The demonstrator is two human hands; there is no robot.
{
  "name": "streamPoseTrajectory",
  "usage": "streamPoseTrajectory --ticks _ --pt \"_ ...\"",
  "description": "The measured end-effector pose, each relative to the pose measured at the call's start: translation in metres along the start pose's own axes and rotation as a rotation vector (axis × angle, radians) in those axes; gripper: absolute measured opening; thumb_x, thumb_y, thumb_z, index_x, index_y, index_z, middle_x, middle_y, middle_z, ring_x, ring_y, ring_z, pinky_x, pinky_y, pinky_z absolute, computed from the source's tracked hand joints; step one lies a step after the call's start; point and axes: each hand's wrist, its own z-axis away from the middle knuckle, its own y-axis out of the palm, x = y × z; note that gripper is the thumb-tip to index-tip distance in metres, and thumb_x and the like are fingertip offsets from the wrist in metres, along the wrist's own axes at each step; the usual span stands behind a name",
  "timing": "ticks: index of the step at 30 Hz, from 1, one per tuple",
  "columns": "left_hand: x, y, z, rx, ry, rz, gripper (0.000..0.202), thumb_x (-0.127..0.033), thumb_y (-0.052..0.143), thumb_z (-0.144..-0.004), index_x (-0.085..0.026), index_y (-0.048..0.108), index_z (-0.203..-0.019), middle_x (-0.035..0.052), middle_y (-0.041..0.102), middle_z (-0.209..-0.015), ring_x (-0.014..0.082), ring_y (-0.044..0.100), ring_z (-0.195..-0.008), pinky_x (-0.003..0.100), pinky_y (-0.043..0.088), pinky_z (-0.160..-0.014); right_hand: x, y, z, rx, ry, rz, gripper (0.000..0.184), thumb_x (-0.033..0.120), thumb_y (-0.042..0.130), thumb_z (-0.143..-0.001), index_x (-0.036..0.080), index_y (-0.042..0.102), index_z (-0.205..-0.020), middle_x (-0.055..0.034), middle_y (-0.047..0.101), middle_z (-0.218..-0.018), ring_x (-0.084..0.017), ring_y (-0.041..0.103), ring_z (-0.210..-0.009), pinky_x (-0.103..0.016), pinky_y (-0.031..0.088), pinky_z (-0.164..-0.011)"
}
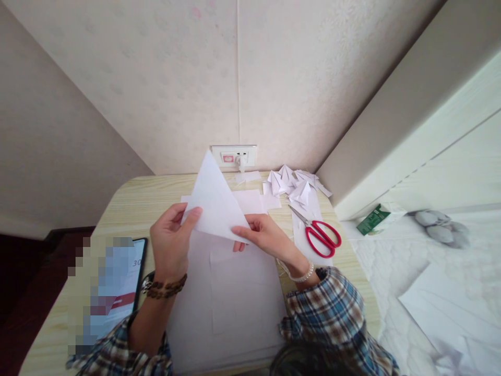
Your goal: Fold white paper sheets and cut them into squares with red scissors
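Note:
I hold a white paper folded into a triangle (214,201) upright above the table, its tip pointing up. My left hand (170,240) pinches the triangle's lower left corner, thumb on the near face. My right hand (264,236) pinches its lower right corner. Both hands hover over a stack of white paper sheets (235,297) lying on the pale wooden table (129,209).
Red-handled scissors (321,235) lie right of my hands. A pile of folded white paper pieces (293,185) sits at the back right, below a wall socket (234,155). A phone (117,282) lies at the left. A green box (373,218) and papers rest on the bed to the right.

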Motion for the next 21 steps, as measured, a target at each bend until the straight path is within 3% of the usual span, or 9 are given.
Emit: streamPoseTrajectory --ticks 4,9,12,17,21 --pt "-0.002 0.000 0.001 -0.089 0.063 -0.001 0.014 -0.026 0.077 -0.062 -0.020 0.069 -0.071 -0.0005 0.071 -0.073 0.0152 0.063 -0.065 0.027 0.051 -0.062 0.006 0.004 0.001 -0.109 -0.037 0.148 0.039 0.037 0.052 -0.086 0.018 0.049 -0.053 0.0033 0.051 -0.046 -0.009 0.044 -0.045 -0.021 0.034 -0.051" --pt "-0.002 -0.001 0.000 -0.066 0.051 -0.032 0.015 -0.027 0.076 -0.063 -0.021 0.068 -0.073 -0.0008 0.072 -0.076 0.0155 0.064 -0.069 0.027 0.052 -0.065 0.005 -0.001 0.000 -0.190 -0.050 0.193 0.039 0.037 0.056 -0.082 0.019 0.042 -0.051 0.0066 0.041 -0.044 -0.007 0.035 -0.044 -0.022 0.026 -0.048" --pt "-0.002 -0.002 -0.002 0.041 -0.023 -0.052 0.021 -0.027 0.078 -0.060 -0.019 0.069 -0.076 0.0011 0.074 -0.079 0.0173 0.067 -0.072 0.029 0.054 -0.068 0.003 -0.012 0.000 -0.285 -0.078 0.118 0.030 0.037 0.059 -0.080 0.019 0.050 -0.057 0.0066 0.041 -0.047 -0.008 0.036 -0.047 -0.023 0.026 -0.048" --pt "-0.003 -0.001 -0.002 0.341 -0.230 -0.056 0.037 -0.027 0.080 -0.057 -0.016 0.071 -0.091 0.0069 0.075 -0.090 0.0230 0.069 -0.085 0.035 0.054 -0.079 0.004 -0.026 0.002 -0.558 -0.132 -0.033 0.018 0.034 0.062 -0.077 0.018 0.060 -0.068 0.0063 0.044 -0.051 -0.009 0.038 -0.048 -0.024 0.028 -0.050" --pt "-0.003 -0.001 0.000 0.436 -0.331 -0.080 0.040 -0.026 0.081 -0.057 -0.017 0.070 -0.094 0.0071 0.075 -0.095 0.0236 0.069 -0.089 0.035 0.053 -0.082 0.002 -0.026 0.000 -0.645 -0.145 -0.085 0.017 0.034 0.062 -0.077 0.019 0.061 -0.068 0.0057 0.046 -0.052 -0.009 0.039 -0.048 -0.024 0.028 -0.049"
